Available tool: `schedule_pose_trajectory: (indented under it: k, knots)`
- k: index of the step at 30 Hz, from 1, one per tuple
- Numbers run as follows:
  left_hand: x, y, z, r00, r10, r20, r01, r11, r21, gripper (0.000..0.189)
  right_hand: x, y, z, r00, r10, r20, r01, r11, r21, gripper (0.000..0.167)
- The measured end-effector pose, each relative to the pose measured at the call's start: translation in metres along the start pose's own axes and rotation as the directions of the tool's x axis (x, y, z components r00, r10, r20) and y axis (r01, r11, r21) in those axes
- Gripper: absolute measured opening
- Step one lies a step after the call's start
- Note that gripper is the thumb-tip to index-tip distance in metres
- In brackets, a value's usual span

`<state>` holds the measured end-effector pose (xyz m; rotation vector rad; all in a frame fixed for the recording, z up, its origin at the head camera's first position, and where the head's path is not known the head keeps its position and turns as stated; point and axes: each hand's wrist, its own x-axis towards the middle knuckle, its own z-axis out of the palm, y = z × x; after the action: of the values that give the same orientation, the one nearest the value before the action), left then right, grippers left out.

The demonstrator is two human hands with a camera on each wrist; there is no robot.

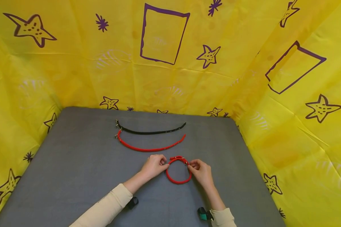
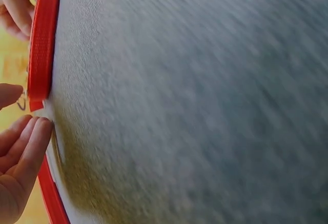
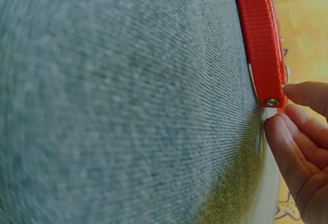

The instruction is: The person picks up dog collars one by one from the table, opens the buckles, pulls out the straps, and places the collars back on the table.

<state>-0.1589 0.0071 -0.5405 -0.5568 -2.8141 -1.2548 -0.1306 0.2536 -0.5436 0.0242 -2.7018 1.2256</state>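
Observation:
A red dog collar point(image 1: 178, 182), closed into a ring, stands on its edge on the grey table; its buckle and loose tail are on the far side. My left hand point(image 1: 155, 165) has its thumb and fingertips at the ring's left side. At its right side, near a metal ring, are the thumb and fingertips of my right hand point(image 1: 201, 172). The right wrist view shows the red webbing point(image 3: 259, 39) with a rivet, between thumb and fingers. In the left wrist view the red band point(image 2: 43, 44) reaches down between the left thumb and fingers.
Beyond the hands lie a second red collar point(image 1: 147, 150), unbuckled and stretched out, and a black collar point(image 1: 147, 133) behind it, buckles to the left. The grey table point(image 1: 74, 164) is bounded by yellow cloth walls point(image 1: 74, 75) with purple drawings.

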Motion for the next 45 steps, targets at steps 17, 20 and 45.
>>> schedule_pose_trajectory:
  k: [17, 20, 45]
  knots:
    - [-0.001, 0.006, 0.006, 0.999, -0.031, 0.042, 0.035, 0.996, -0.083, 0.010, -0.002, 0.000, 0.005, 1.000, -0.003, 0.010, 0.003, 1.000, -0.007, 0.012]
    - [-0.001, 0.006, 0.006, 0.999, -0.035, 0.034, 0.038, 0.995, -0.093, 0.009, -0.002, 0.001, 0.006, 1.000, -0.011, 0.002, 0.011, 1.000, -0.006, 0.012]
    - [-0.012, 0.006, -0.016, 0.982, -0.099, -0.163, 0.068, 0.980, -0.187, 0.009, 0.012, -0.029, 0.010, 0.988, -0.134, -0.075, 0.136, 0.990, 0.028, 0.012]
